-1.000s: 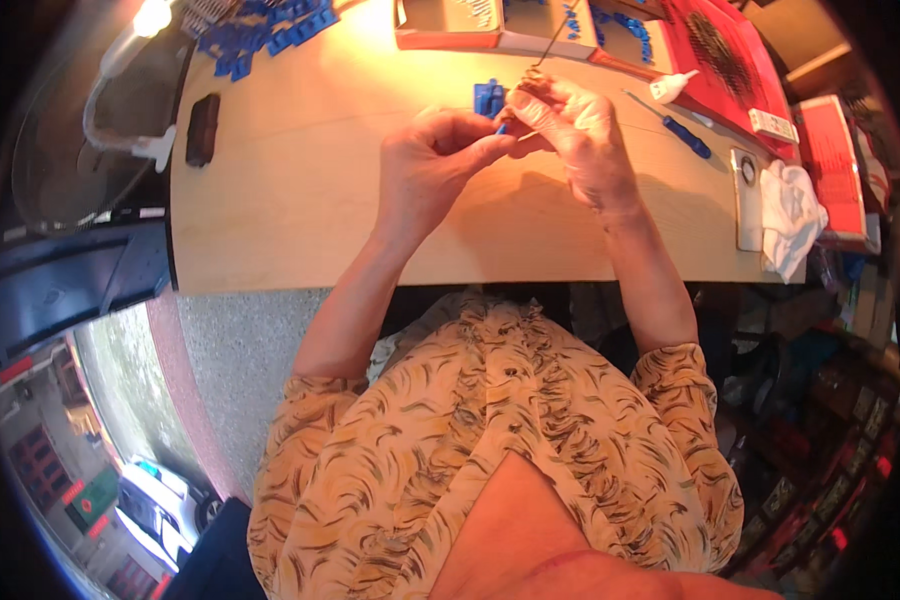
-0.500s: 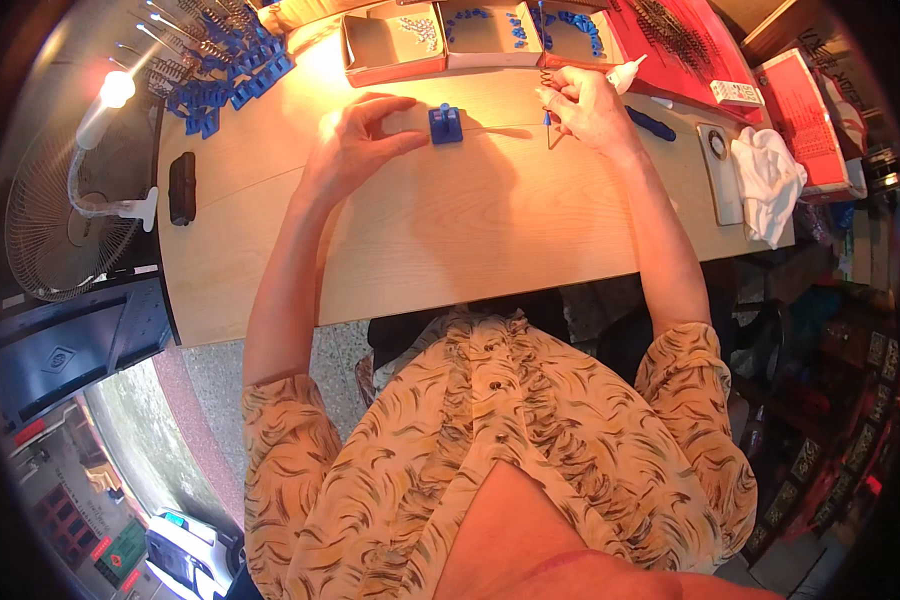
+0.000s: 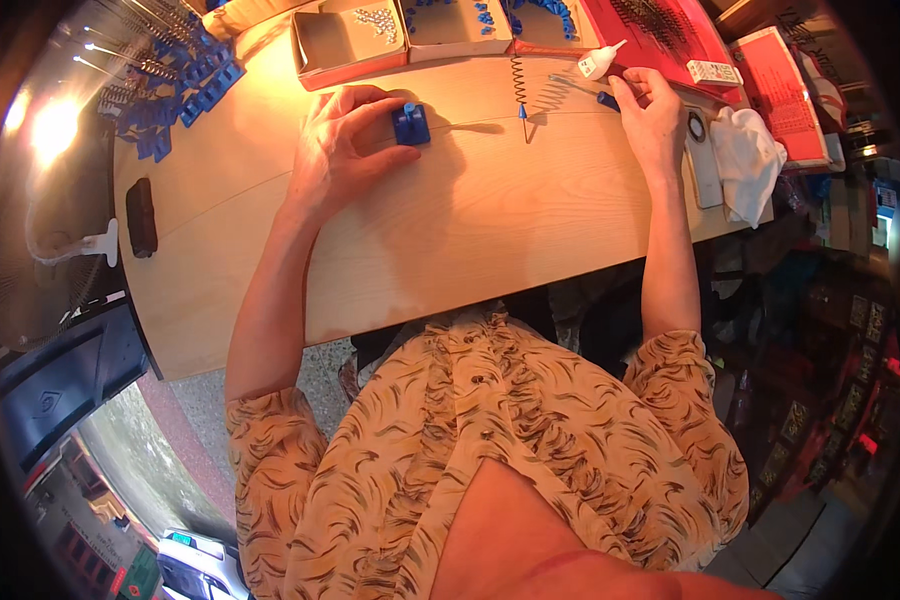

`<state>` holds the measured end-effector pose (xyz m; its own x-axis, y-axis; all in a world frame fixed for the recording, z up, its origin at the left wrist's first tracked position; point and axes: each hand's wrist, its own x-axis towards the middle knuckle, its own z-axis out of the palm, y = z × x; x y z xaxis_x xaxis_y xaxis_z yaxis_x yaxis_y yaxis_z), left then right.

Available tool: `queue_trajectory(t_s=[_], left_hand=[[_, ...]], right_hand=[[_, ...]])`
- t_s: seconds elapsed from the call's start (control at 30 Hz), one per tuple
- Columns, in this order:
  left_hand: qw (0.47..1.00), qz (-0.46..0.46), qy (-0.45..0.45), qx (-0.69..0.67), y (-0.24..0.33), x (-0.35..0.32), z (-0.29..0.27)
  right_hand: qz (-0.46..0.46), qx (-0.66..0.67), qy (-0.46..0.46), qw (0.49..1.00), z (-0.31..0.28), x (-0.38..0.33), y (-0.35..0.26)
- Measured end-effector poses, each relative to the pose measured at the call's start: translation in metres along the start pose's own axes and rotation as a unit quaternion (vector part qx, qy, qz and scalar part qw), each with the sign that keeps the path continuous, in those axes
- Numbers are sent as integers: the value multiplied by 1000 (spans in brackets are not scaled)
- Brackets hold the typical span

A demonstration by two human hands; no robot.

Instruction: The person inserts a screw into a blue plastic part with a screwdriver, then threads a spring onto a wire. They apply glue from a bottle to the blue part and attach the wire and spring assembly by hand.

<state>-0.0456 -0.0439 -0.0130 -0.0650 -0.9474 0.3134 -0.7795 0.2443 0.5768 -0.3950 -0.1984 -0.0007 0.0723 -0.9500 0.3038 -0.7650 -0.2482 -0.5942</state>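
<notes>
Near the middle of the table is a blue plastic base point(image 3: 412, 126) with a small knob on top. My left hand point(image 3: 335, 150) grips it from the left, index finger and thumb on either side. To its right a dark coil spring point(image 3: 519, 78) sits above a blue cone point(image 3: 522, 112) and thin rod, untouched by either hand. I cannot tell whether it stands or leans. Farther right my right hand point(image 3: 658, 125) has curled fingers on a dark blue handle point(image 3: 607, 100), which they mostly cover. Just beyond is a white squeeze bottle point(image 3: 598, 63) with a pointed nozzle.
Open boxes point(image 3: 352, 72) of small silver and blue parts line the far edge. Finished-looking blue pieces with springs point(image 3: 185, 95) crowd the far left, beside a lit lamp point(image 3: 58, 130). A red tray point(image 3: 630, 45) holds springs; a phone point(image 3: 705, 165) and white cloth point(image 3: 748, 160) lie right.
My right hand has let go of the spring with the blue cone and moved right to the dark blue handle. My left hand has closed in on the blue base. The whole view has shifted.
</notes>
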Motion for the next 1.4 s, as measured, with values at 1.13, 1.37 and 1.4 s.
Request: queue_trajectory(t_s=[1.13, 1.37, 1.4], left_hand=[[759, -223, -122, -600, 51, -25, 11], [754, -254, -123, -593, 51, -25, 13], [757, -259, -123, -588, 51, -24, 14]], right_hand=[[21, 508, -362, 781, 22, -55, -140], [2, 460, -370, 807, 32, -47, -122], [-3, 455, -361, 814, 34, -47, -121]])
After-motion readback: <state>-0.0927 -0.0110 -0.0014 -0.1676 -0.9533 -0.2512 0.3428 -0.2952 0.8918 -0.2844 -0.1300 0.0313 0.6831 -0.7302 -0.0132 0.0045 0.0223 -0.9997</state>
